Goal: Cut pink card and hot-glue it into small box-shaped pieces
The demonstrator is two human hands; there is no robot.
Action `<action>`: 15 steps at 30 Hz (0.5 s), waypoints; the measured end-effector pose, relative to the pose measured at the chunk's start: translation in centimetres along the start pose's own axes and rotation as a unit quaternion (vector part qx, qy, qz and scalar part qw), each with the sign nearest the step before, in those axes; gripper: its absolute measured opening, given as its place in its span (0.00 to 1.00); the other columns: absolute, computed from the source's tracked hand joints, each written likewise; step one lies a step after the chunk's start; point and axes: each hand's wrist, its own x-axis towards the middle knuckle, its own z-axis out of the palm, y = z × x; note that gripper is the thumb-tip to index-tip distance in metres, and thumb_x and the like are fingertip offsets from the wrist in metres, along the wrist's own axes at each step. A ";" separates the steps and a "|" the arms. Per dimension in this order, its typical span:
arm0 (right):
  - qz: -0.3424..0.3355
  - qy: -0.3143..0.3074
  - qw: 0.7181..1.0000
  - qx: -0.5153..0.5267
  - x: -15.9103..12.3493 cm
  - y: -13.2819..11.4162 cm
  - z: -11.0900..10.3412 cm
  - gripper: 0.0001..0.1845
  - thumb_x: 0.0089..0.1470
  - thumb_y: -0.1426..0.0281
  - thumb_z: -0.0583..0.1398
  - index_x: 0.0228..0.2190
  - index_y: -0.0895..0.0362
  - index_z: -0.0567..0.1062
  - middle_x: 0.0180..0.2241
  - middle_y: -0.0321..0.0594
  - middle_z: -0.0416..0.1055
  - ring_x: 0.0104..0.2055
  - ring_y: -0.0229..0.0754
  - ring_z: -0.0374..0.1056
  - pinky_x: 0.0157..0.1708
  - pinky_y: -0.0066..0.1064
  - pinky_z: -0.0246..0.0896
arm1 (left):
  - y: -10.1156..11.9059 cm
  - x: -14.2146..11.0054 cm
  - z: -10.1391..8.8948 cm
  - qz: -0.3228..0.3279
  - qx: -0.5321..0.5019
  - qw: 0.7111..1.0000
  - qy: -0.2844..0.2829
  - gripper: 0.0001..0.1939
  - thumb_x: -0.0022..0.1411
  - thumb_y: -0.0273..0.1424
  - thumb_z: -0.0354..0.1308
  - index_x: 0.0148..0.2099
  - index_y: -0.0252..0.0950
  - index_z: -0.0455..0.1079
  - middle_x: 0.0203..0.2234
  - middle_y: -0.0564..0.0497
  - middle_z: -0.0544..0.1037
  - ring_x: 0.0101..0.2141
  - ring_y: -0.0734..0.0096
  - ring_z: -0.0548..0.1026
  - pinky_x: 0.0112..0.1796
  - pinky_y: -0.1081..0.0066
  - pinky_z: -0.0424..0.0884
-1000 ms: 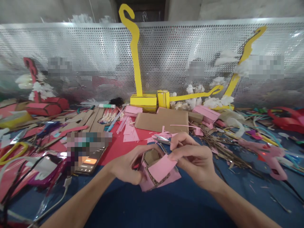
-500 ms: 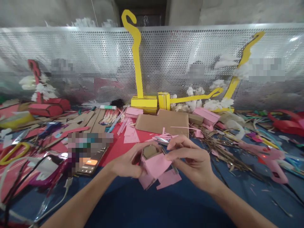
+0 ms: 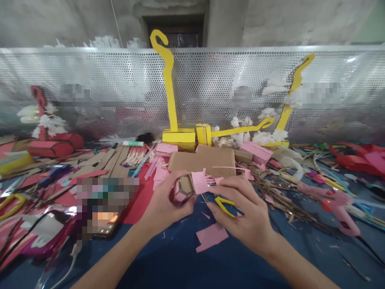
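My left hand (image 3: 168,200) is wrapped around a small hexagonal cardboard box (image 3: 184,188) covered partly in pink paper, its brown open end facing up toward me. A pink paper piece (image 3: 199,183) sticks out at the box's right side. My right hand (image 3: 242,212) is just to the right, thumb and forefinger apart, with a fingertip near or touching that piece's edge. Beneath the right hand lie scissors with yellow handles (image 3: 224,205), partly covered by the fingers. On the blue table below is a notched pink paper scrap (image 3: 211,237).
A pink glue gun (image 3: 327,202) lies at right beside a heap of thin brown strips (image 3: 291,200). A phone (image 3: 111,220) and cables are at left. Behind stand yellow hook-shaped pieces (image 3: 170,88), a cardboard sheet (image 3: 201,158) and a perforated metal panel (image 3: 198,80).
The box has turned and moved left and up in my left hand. My right fingers have parted from their pinch on the pink paper piece. The notched scrap and yellow handles are now uncovered.
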 end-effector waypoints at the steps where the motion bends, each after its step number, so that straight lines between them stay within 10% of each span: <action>1: -0.008 -0.004 1.000 -0.013 0.0 -0.1 0.2 0.12 0.56 0.76 0.67 0.43 0.54 0.78 0.39 0.45 0.75 0.41 0.48 0.72 0.41 0.41 0.69 | 0.0 0.0 0.0 0.013 0.026 1.000 0.002 0.25 0.55 0.25 0.63 0.56 0.40 0.67 0.47 0.48 0.78 0.45 0.62 0.77 0.47 0.62 0.74; 15: -0.026 -0.019 0.999 -0.030 -0.3 -0.1 1.0 0.11 0.55 0.79 0.66 0.38 0.52 0.78 0.33 0.39 0.79 0.34 0.43 0.72 0.37 0.40 0.68 | -0.5 -0.3 0.4 0.117 0.146 0.982 0.006 0.33 0.50 0.20 0.64 0.58 0.44 0.65 0.48 0.48 0.78 0.48 0.59 0.76 0.50 0.59 0.73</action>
